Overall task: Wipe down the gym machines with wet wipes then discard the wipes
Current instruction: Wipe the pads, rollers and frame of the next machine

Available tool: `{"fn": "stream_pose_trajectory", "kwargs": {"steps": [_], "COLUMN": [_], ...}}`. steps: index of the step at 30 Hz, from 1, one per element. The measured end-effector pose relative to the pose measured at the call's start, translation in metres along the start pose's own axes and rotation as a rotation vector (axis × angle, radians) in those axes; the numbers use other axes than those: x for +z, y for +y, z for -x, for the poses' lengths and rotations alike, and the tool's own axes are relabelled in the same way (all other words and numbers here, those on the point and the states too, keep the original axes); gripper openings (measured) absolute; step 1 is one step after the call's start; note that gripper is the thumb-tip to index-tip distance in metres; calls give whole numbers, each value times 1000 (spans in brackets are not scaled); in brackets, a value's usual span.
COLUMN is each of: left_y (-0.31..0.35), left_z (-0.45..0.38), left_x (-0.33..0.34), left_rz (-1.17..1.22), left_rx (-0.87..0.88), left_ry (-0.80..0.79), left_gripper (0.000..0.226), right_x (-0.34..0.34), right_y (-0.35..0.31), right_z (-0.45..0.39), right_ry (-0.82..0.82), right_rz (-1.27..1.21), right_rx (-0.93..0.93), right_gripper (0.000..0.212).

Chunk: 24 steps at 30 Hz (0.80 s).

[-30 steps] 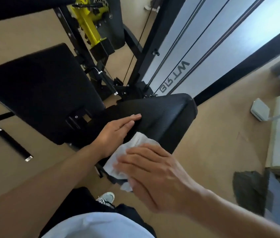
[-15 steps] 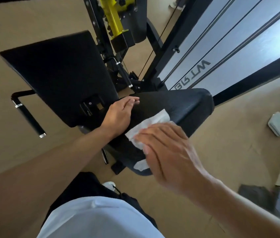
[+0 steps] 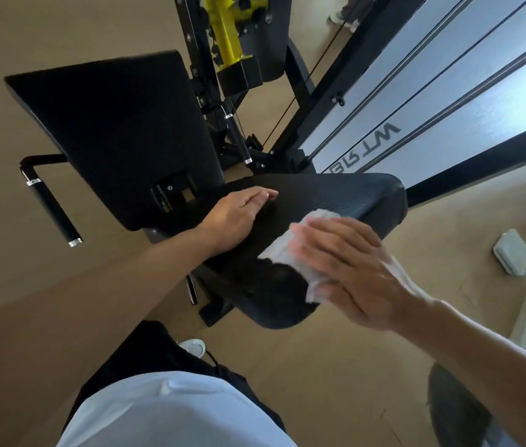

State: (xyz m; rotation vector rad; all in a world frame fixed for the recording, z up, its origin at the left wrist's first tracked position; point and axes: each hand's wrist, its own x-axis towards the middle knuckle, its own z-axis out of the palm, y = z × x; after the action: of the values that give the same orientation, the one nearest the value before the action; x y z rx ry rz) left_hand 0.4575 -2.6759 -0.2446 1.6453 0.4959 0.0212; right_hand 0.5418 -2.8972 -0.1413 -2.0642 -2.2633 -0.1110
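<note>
A black padded seat point(image 3: 345, 196) of a gym machine lies in the middle of the view, with a black back pad point(image 3: 116, 130) to its left. My right hand point(image 3: 352, 269) presses a white wet wipe point(image 3: 287, 250) flat onto the seat's near right side, fingers straight. Part of the wipe is hidden under my palm. My left hand point(image 3: 239, 214) rests flat on the seat's left part, by the joint with the back pad.
A black handle bar point(image 3: 50, 201) juts out left of the back pad. The yellow and black frame point(image 3: 226, 37) and cables rise behind the seat. A grey panel point(image 3: 448, 101) stands at the right. A white block point(image 3: 511, 251) lies on the tan floor.
My right hand has slid the wipe along the seat from its near end toward the right edge. My left hand stays in the same spot on the seat.
</note>
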Motion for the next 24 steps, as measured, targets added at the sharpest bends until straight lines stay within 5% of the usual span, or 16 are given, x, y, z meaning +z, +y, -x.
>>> {"fn": "stream_pose_trajectory", "kwargs": {"steps": [4,7,14,21,24], "left_y": [3,5,-2,0,-5], "left_z": [1,2,-1,1,-2], "left_x": [-1,1,2,0,-1], "left_rz": [19,37,93,113,191], "left_rx": [-11,0,-17,-36,-92], "left_ry": [-55,0,154,117,185], "left_gripper": [36,37,35,38,37], "right_x": [-11,-22,-47,-50,-34], "right_y": [50,45,-58,97,92], "right_z": [17,3,-66,-84,-106], "right_ry": [134,132,-455,-1001,-1072], "right_rz": [-88,-155,-200,-105,-85], "right_rx": [493,674,266,721,622], "right_gripper": [40,31,48,50,42]}}
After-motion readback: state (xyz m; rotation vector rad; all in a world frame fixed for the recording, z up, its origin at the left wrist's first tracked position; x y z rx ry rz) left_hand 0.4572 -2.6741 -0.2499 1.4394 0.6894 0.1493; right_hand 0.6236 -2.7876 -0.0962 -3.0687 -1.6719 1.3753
